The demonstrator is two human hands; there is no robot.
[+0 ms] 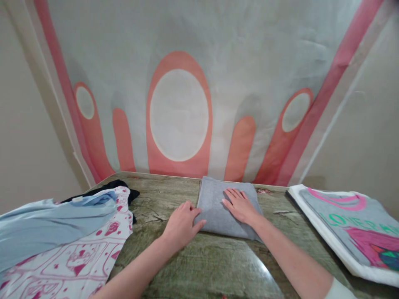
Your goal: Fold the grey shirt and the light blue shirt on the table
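A grey folded garment (215,211) lies flat on the table, a neat near-square whose exact kind I cannot tell. My right hand (241,205) rests palm down on its upper middle with the fingers stretched out. At the garment's left edge is my left hand (183,222), its fingers loosely bent and its thumb apart, reaching the lower left corner. The left fingertips are partly hidden by the hand itself, and no cloth shows gripped in it.
Unfolded clothes lie at the left: a light blue garment (59,226), a white one with pink print (84,257) and a black one (132,195). A folded stack topped by a grey printed T-shirt (330,220) is at the right. Behind the wooden-patterned table (187,270) stands a wall (268,54).
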